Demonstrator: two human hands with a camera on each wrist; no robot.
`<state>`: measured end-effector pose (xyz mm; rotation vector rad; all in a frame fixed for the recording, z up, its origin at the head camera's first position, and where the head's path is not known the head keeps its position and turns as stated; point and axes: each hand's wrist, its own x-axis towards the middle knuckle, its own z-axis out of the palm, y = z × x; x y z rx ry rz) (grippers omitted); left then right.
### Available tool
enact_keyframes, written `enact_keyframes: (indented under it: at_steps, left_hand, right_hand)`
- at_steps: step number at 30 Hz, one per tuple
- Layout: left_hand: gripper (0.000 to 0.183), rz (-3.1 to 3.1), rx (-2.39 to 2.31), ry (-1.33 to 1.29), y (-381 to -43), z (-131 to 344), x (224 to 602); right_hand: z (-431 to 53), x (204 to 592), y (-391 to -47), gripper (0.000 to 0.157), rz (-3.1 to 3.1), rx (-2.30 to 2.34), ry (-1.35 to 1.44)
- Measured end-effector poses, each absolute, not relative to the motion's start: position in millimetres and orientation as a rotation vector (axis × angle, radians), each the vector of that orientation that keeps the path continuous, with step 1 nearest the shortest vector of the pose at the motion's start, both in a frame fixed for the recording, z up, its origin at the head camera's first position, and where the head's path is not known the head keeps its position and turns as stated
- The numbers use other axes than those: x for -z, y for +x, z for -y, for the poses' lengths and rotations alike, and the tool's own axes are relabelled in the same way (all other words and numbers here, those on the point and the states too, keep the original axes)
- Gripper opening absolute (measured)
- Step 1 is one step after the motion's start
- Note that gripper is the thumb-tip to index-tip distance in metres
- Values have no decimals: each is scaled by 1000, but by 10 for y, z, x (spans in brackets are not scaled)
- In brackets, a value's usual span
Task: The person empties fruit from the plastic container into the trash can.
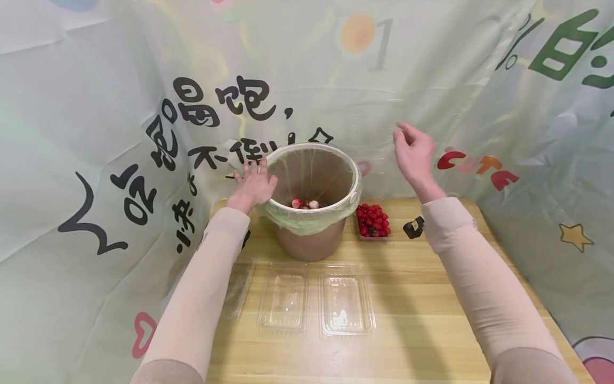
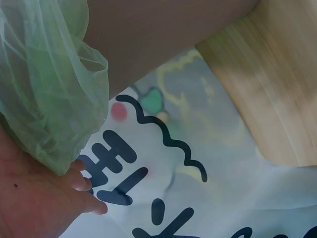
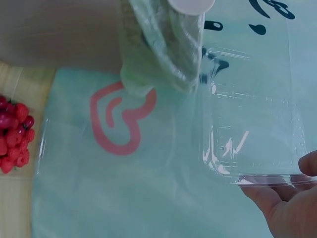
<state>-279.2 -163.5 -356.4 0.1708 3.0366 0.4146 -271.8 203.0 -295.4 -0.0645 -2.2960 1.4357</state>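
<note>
My right hand is raised to the right of the bucket, above table height. In the right wrist view its thumb and fingers pinch one edge of a clear plastic container, tilted up before the backdrop; it is barely visible from the head. My left hand lies at the left rim of the brown bucket, fingers spread and fairly straight. A pale green bag lines the bucket and hangs over its rim, next to the left palm. Small red and white round things lie inside the bucket.
A clear box of red fruits stands right of the bucket, with a small black object beyond it. Several clear plastic containers, including one in the middle, lie on the wooden table. Printed cloth surrounds the table.
</note>
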Motion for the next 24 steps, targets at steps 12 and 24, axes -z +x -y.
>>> enact_keyframes:
  at_steps: [12, 24]
  left_hand:
    - [77, -3050, -420, 178, -2791, 1660, 3577]
    - [77, -3046, -434, 173, -2777, 1654, 3559]
  right_hand:
    - [-2402, 3198, -2559, 52, 2280, -1575, -156]
    - [-2598, 3509, -2456, 47, 2197, -1748, -187]
